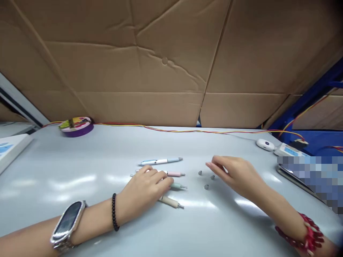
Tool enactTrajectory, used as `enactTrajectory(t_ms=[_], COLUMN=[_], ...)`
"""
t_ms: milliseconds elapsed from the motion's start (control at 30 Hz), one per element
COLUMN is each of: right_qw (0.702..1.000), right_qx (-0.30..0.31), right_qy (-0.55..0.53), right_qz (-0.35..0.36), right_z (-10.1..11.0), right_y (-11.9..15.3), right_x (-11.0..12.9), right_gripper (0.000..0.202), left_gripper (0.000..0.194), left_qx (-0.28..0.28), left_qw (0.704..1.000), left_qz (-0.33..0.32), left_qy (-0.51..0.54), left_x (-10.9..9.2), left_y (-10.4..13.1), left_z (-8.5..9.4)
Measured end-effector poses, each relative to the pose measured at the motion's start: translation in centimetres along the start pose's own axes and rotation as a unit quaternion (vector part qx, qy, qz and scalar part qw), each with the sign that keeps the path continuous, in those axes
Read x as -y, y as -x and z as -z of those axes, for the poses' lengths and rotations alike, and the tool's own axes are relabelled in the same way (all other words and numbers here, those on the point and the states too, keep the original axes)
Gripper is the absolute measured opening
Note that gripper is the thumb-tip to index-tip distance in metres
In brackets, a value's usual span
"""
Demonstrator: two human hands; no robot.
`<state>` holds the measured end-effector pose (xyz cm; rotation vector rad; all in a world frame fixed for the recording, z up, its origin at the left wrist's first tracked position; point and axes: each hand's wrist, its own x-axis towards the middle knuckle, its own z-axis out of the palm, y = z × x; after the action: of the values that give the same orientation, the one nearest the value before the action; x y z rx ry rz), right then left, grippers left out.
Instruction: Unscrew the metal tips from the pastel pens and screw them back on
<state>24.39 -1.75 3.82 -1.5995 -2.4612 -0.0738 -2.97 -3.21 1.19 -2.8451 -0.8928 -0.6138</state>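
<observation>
My left hand [147, 187] lies palm down across several pens, its fingers spread over their middles. Out from under it stick the ends of a pink pen [175, 174], a green pen [179, 186] and a beige pen [170, 202]. Beyond the fingertips lies a blue and white pen [160, 161], uncovered. Three small grey tips rest to the right of the pens: one at the left [200, 172], one at the right [212, 177] and one nearer me [206, 187]. My right hand [232, 173] hovers beside them, fingers bent together; anything between its fingertips is too small to make out.
A purple round box [77, 126] sits at the back left, and a white box [13, 148] at the left edge. Red and yellow wires [171, 131] run along the back. A white device [265, 144], power strip [288, 150] and phone [297, 180] lie at right.
</observation>
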Motion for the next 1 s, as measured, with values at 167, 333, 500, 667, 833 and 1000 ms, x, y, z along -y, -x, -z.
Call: enactTrajectory(t_ms=[167, 333, 500, 667, 833, 1000], right_qw=[1.0, 0.994, 0.994, 0.996, 0.977, 0.967], right_qx=[-0.004, 0.039, 0.031, -0.062, -0.155, -0.093], right_qy=[-0.011, -0.002, -0.026, -0.068, -0.129, -0.233], right_qz=[0.024, 0.097, 0.1, 0.003, -0.074, -0.039], right_z=[-1.5, -2.8, -1.7, 0.7, 3.9, 2.8], right_y=[-2.4, -6.0, -6.5, -4.1, -0.1, 3.9], right_x=[1.7, 4.2, 4.8, 3.4, 1.4, 3.6], right_gripper=[0.02, 0.018, 0.017, 0.025, 0.04, 0.041], left_gripper=[0.03, 0.019, 0.015, 0.021, 0.025, 0.011], left_qx=[-0.03, 0.043, 0.113, 0.13, 0.024, -0.09], left_qw=[0.999, 0.977, 0.984, 0.988, 0.991, 0.977], left_qz=[-0.005, -0.207, -0.136, -0.085, -0.076, -0.092], left_qy=[0.04, 0.004, -0.032, -0.006, 0.103, 0.17], left_x=[-1.2, -3.3, -3.4, -2.5, -2.3, -3.4], left_y=[0.1, 1.4, 1.6, 1.0, 1.1, 1.4], left_z=[1.2, 1.4, 0.7, 0.5, 1.0, 1.9])
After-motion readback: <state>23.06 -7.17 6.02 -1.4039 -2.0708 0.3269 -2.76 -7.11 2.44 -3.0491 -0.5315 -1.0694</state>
